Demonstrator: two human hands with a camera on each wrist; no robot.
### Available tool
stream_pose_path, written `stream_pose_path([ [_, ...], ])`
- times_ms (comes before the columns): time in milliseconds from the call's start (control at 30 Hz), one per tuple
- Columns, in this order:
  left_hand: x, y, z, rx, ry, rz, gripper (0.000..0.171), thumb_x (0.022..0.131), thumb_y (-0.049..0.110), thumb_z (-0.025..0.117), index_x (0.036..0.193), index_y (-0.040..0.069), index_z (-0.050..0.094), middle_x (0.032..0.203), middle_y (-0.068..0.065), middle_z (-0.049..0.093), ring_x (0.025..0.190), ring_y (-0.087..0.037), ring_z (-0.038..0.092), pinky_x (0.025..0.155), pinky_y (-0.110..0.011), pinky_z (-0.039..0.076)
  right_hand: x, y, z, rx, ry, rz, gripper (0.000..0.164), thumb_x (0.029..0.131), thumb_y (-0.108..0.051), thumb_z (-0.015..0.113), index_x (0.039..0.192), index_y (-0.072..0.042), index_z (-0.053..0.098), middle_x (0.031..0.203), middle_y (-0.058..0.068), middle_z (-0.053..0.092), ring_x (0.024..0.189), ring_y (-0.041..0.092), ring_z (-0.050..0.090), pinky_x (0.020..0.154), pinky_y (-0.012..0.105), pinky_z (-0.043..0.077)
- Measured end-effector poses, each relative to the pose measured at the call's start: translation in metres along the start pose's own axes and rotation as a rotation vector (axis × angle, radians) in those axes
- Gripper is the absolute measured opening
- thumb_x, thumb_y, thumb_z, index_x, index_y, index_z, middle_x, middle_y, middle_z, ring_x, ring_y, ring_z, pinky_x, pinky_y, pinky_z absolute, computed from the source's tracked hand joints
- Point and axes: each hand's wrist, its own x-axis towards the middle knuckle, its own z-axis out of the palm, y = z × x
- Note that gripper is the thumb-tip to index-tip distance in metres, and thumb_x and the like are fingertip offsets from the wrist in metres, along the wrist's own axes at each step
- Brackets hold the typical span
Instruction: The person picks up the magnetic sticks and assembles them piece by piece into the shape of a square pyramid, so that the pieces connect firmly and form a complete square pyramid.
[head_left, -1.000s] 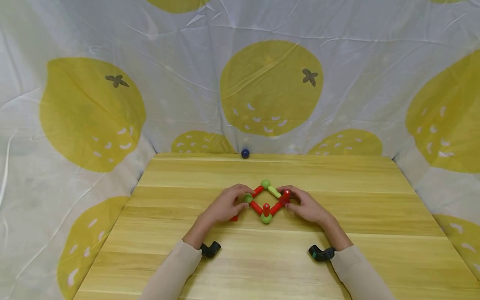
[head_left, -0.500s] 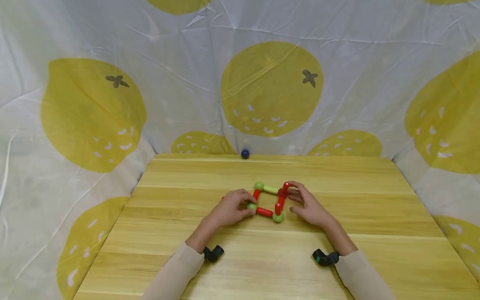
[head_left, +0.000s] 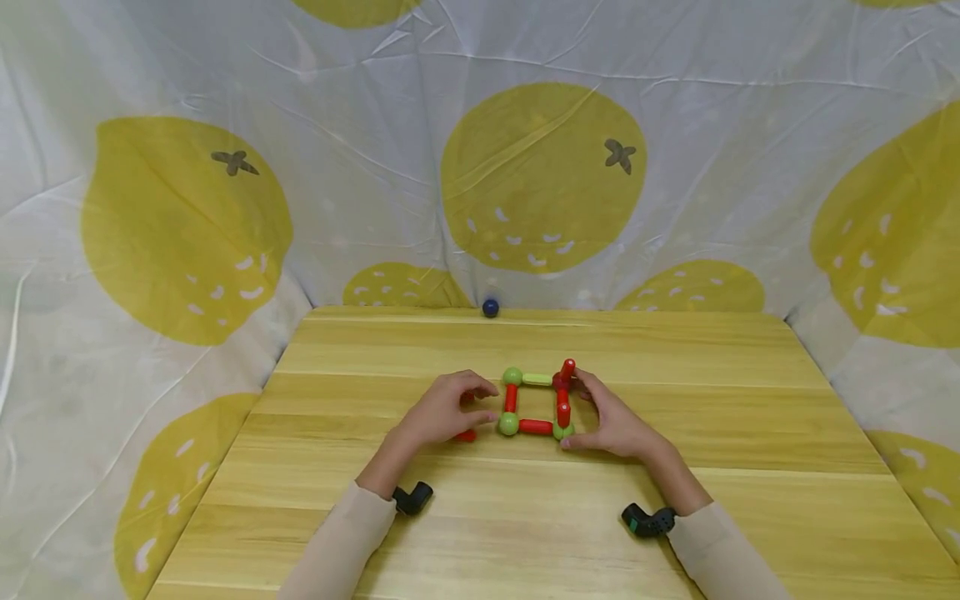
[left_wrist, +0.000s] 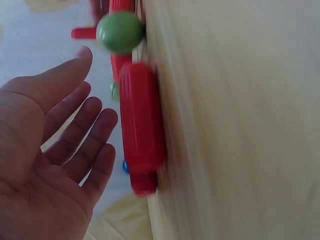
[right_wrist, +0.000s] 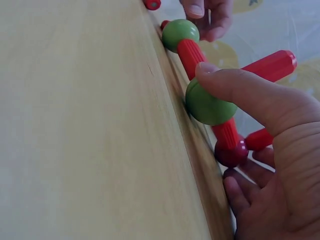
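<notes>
The frame (head_left: 536,427), a square of rods and balls with two red rods standing upright at its right corners, sits on the table (head_left: 480,521) between both hands. The right hand (head_left: 618,423) holds its right side, the thumb on the near green ball (right_wrist: 207,104) and the fingers about the red ball (right_wrist: 230,152) at the far corner. The left hand (head_left: 446,406) grips nothing, its fingers loosely bent just beside the frame's left side, with a loose rod (left_wrist: 142,117) lying near it and a blue ball (head_left: 491,308) at the table's far edge.
</notes>
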Motion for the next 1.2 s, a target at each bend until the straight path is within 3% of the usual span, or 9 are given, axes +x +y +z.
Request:
stream_pose_path([
  [167, -0.005, -0.015, -0.014, 0.056, 0.058, -0.095, 0.038, 0.089, 0.026, 0.083, 0.122, 0.010, 0.073, 0.116, -0.003, 0.071, 0.111, -0.021, 0.066, 0.099, -0.043, 0.056, 0.001, 0.000, -0.002, -0.008, -0.007, 0.022, 0.123, 0.072, -0.033, 0.096, 0.164, -0.009, 0.019, 0.160, 0.011, 0.040, 0.148, 0.029, 0.041, 0.121, 0.047, 0.035],
  [333, -0.007, -0.022, -0.018, 0.095, 0.041, -0.174, 0.041, 0.088, 0.024, 0.084, 0.125, 0.010, 0.072, 0.111, 0.000, 0.070, 0.100, -0.018, 0.065, 0.090, -0.038, 0.056, 0.001, -0.001, -0.003, -0.013, -0.005, 0.048, 0.122, 0.071, -0.033, 0.096, 0.164, -0.009, 0.020, 0.160, 0.012, 0.040, 0.147, 0.031, 0.043, 0.121, 0.049, 0.035],
  [567, -0.009, -0.028, -0.017, 0.147, 0.032, -0.190, 0.031, 0.093, 0.021, 0.078, 0.123, 0.012, 0.075, 0.110, -0.001, 0.071, 0.097, -0.015, 0.064, 0.088, -0.035, 0.054, 0.002, -0.001, -0.001, 0.010, -0.006, 0.008, 0.119, 0.073, -0.033, 0.096, 0.163, -0.012, 0.021, 0.159, 0.010, 0.043, 0.147, 0.029, 0.042, 0.121, 0.049, 0.035],
  [733, -0.010, -0.030, -0.016, 0.148, 0.059, -0.163, 0.025, 0.096, 0.022, 0.075, 0.120, 0.015, 0.075, 0.109, 0.001, 0.072, 0.096, -0.013, 0.064, 0.087, -0.034, 0.055, 0.004, -0.002, 0.000, 0.042, -0.007, -0.023, 0.117, 0.073, -0.029, 0.096, 0.163, -0.014, 0.023, 0.158, 0.009, 0.044, 0.147, 0.029, 0.042, 0.121, 0.051, 0.034],
  [833, -0.008, -0.028, -0.015, 0.072, 0.082, -0.133, 0.024, 0.098, 0.021, 0.073, 0.122, 0.017, 0.073, 0.112, 0.003, 0.072, 0.101, -0.012, 0.066, 0.091, -0.033, 0.058, 0.005, -0.002, 0.000, 0.039, -0.007, -0.021, 0.116, 0.073, -0.029, 0.096, 0.163, -0.014, 0.024, 0.159, 0.008, 0.044, 0.148, 0.028, 0.041, 0.121, 0.050, 0.033],
  [967, -0.005, -0.020, -0.012, -0.099, 0.088, -0.089, 0.024, 0.099, 0.015, 0.071, 0.123, 0.019, 0.071, 0.117, 0.005, 0.072, 0.111, -0.014, 0.069, 0.098, -0.035, 0.058, 0.005, -0.001, -0.001, 0.023, -0.011, -0.012, 0.117, 0.073, -0.030, 0.096, 0.163, -0.013, 0.023, 0.159, 0.007, 0.042, 0.148, 0.026, 0.040, 0.121, 0.048, 0.033],
  [1067, -0.003, -0.011, -0.009, -0.197, 0.064, -0.074, 0.024, 0.100, 0.017, 0.069, 0.124, 0.020, 0.071, 0.118, 0.006, 0.073, 0.112, -0.015, 0.070, 0.100, -0.035, 0.057, 0.005, -0.002, -0.001, 0.016, -0.011, -0.006, 0.118, 0.073, -0.029, 0.095, 0.163, -0.012, 0.022, 0.160, 0.008, 0.042, 0.148, 0.026, 0.040, 0.121, 0.048, 0.034],
  [1200, -0.001, -0.001, -0.004, -0.250, 0.010, -0.050, 0.026, 0.103, 0.021, 0.066, 0.128, 0.018, 0.069, 0.118, 0.003, 0.072, 0.109, -0.016, 0.071, 0.097, -0.032, 0.058, 0.004, -0.003, -0.001, 0.014, -0.011, 0.005, 0.118, 0.073, -0.029, 0.095, 0.163, -0.009, 0.022, 0.160, 0.010, 0.041, 0.148, 0.028, 0.041, 0.121, 0.049, 0.035],
])
